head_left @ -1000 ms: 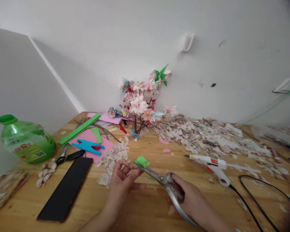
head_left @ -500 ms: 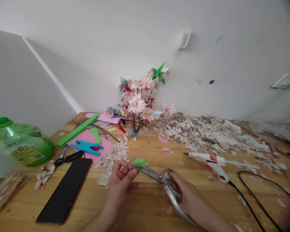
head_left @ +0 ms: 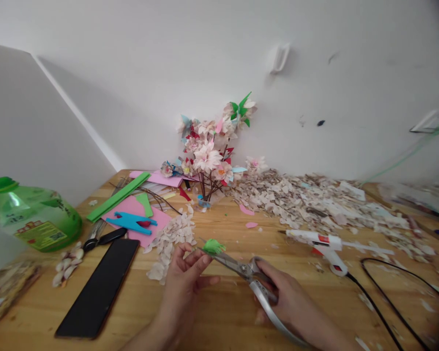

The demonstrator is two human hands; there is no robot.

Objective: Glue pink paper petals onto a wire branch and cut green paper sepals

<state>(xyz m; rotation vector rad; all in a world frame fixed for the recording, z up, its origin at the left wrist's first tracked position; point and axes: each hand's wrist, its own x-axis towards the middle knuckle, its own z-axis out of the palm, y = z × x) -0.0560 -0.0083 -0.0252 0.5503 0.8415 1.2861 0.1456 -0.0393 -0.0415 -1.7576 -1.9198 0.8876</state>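
Observation:
A small fringed piece of green paper [head_left: 214, 246] stands out from the fingertips of my left hand [head_left: 189, 271], which pinch its lower end. My right hand [head_left: 283, 292] is wrapped round the handles of a pair of metal scissors [head_left: 247, 271]. The scissor blades point up and left and lie against the green fringe, close to my left fingertips. Just left of my left hand spreads a heap of pale petals [head_left: 168, 246]. How far the blades are apart is hard to see.
A phone [head_left: 98, 287] and a green bottle [head_left: 38, 217] are on the left, near blue paper strips [head_left: 131, 222]. Paper flowers [head_left: 208, 158] stand at the back. To the right lie a hot glue gun [head_left: 316, 240] with its cable and a wide pile of scraps [head_left: 307, 195].
The scissors and my right hand have shifted slightly to the right. The green fringe has turned a little, while my left hand stays in nearly the same place.

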